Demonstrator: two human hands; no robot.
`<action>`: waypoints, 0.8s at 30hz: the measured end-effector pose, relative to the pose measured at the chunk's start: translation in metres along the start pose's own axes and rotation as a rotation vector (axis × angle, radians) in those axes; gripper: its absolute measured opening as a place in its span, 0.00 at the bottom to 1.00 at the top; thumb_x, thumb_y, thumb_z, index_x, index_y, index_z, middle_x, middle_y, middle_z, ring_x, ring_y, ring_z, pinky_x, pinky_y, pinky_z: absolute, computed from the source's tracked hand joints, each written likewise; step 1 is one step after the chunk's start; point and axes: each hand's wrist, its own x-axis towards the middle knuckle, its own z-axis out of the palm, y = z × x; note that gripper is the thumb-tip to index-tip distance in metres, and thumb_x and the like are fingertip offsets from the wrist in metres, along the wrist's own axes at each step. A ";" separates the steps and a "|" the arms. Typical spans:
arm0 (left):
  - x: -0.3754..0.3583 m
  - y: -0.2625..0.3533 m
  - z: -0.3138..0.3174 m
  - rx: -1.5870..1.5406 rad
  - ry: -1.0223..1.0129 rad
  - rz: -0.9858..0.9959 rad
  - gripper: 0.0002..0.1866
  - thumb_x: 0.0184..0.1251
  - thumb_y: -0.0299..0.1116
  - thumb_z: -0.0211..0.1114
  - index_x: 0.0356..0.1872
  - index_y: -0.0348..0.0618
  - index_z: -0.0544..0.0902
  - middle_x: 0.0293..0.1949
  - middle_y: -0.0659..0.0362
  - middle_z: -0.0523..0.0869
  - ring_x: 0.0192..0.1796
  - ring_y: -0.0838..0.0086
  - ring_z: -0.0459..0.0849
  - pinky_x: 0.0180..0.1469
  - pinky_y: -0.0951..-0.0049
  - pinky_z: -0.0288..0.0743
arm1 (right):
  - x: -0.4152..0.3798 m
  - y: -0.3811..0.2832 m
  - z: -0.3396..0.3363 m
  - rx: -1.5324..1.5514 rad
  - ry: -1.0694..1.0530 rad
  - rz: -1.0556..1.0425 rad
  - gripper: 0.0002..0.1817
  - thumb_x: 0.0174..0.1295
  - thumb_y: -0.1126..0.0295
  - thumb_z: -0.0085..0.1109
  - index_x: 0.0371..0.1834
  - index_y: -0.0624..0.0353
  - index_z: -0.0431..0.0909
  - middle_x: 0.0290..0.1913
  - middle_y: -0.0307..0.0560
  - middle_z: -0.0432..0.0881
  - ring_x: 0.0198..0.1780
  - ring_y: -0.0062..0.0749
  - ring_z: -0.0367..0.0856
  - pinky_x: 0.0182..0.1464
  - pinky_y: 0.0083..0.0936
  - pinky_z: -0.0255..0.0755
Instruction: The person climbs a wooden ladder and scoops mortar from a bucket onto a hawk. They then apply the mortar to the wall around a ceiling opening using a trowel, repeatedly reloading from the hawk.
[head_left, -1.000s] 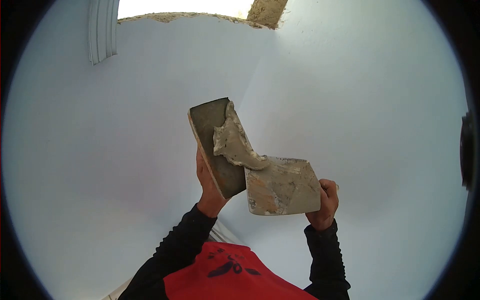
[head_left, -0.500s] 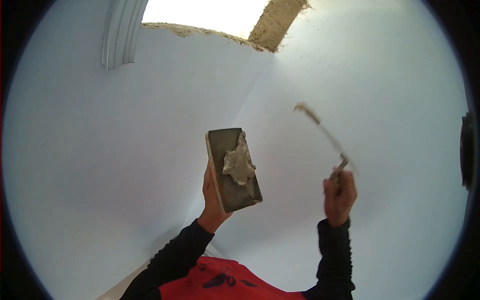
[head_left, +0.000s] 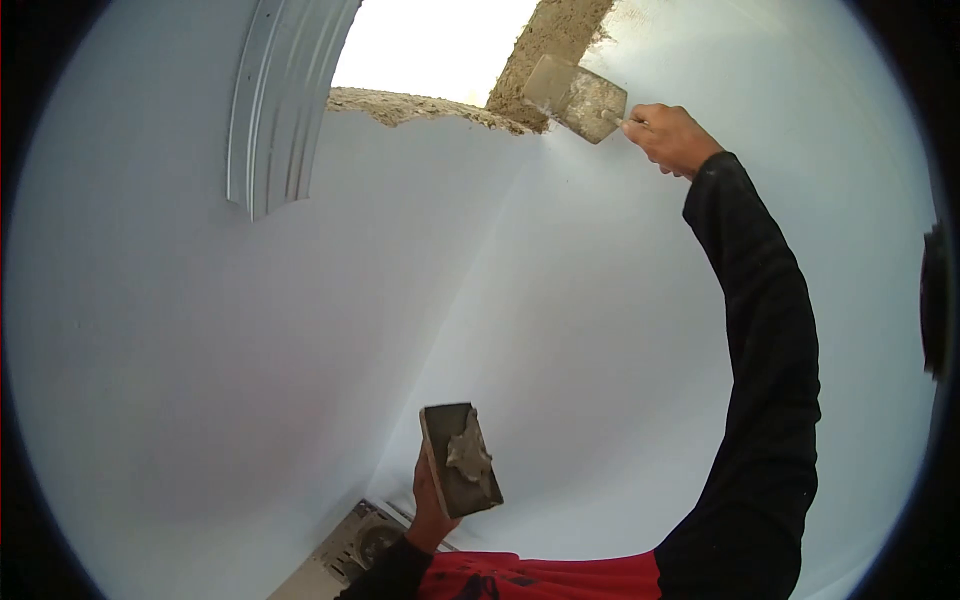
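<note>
My right hand is raised at the upper right, its fingers wrapped round the handle of a trowel. The trowel's flat, mortar-smeared blade overlaps the rough tan strip beside the bright opening. Low in the view, my left hand grips a rectangular mortar board from beneath and from its left side. On the board's dark face sits a lump of grey-beige mortar. Most of the left fingers are hidden behind the board.
Pale walls meet in a corner running down from the opening. A ridged metal profile hangs at the upper left. A ragged mortar edge lines the opening's bottom. A perforated appliance-like object stands at the lower left, a dark object at the far right.
My right hand has swung the trowel up to the rough strip by the opening. My left hand and the mortar board sit lower in view, and the view has tilted upward.
</note>
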 end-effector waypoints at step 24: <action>-0.004 0.010 0.028 -0.061 0.023 0.020 0.22 0.77 0.45 0.40 0.64 0.45 0.64 0.54 0.54 0.76 0.54 0.64 0.80 0.56 0.60 0.77 | 0.031 -0.019 -0.045 -0.239 0.258 -0.191 0.16 0.62 0.59 0.45 0.38 0.57 0.78 0.40 0.59 0.82 0.44 0.56 0.80 0.48 0.47 0.74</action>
